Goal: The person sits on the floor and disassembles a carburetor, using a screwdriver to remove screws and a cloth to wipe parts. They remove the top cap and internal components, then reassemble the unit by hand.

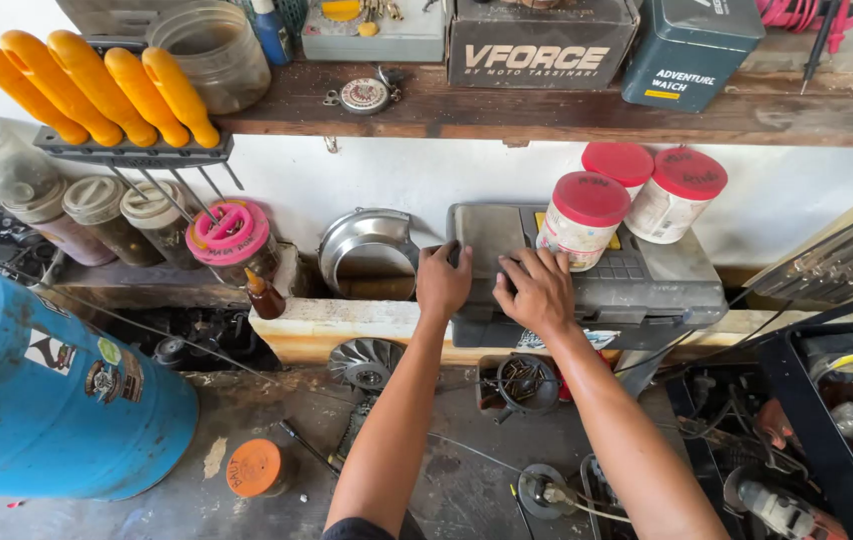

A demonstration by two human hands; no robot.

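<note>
Left hand (444,281) fingers curled, right hand (539,293) spread flat, both on grey plastic case (667,280), seemingly gripping nothing.

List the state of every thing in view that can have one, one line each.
Grey tool case: lid closed, lying flat on the ledge.
Left hand: fingers curled on the case's left edge.
Right hand: flat on the case lid.
Red-lidded jars: capped, upright on the case.
Glass jar: on the shelf, no lid visible.
Screwdrivers: racked, orange handles up.
Orange tin: lid on.
Blue tank: lying on its side.
</note>
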